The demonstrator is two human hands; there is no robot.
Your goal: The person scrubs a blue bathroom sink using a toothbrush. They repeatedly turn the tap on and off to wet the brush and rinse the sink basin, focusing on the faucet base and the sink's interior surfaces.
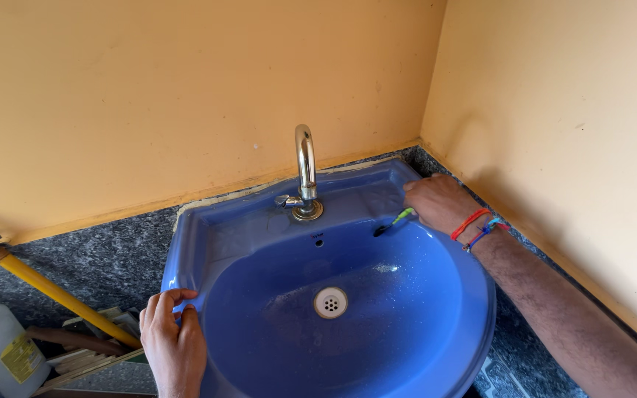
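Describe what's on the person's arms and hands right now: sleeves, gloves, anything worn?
Both hands are bare, no gloves. The right hand has thin red and blue string bracelets at the wrist; its forearm is unsleeved and hairy. The left hand shows no rings, bands or sleeve.

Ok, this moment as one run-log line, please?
left hand: gripping sink front-left rim | right hand: small green brush on back of basin | tap: no water visible

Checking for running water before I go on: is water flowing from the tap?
No, the chrome tap shows no stream, while the right hand holds a green brush against the blue sink.
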